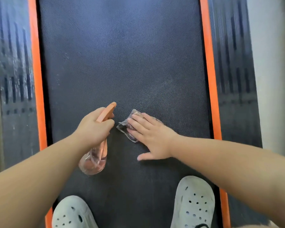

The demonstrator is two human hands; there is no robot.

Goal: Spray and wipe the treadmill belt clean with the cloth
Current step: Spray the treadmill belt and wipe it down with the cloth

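Observation:
The dark textured treadmill belt (pixel 122 63) fills the middle of the head view. My left hand (pixel 94 127) grips a clear spray bottle (pixel 94 162) with an orange trigger head, its nozzle pointing forward over the belt. Just to the right, my right hand (pixel 151 134) lies flat with straight fingers on a small patterned cloth (pixel 123 126), pressing it against the belt. Most of the cloth is hidden under the fingers.
Orange strips (pixel 37 79) run along both belt edges, with black ribbed side rails (pixel 15 79) outside them. Two pale grey clogs (pixel 194 203) stand on the near end of the belt. A light wall (pixel 270 63) lies to the right.

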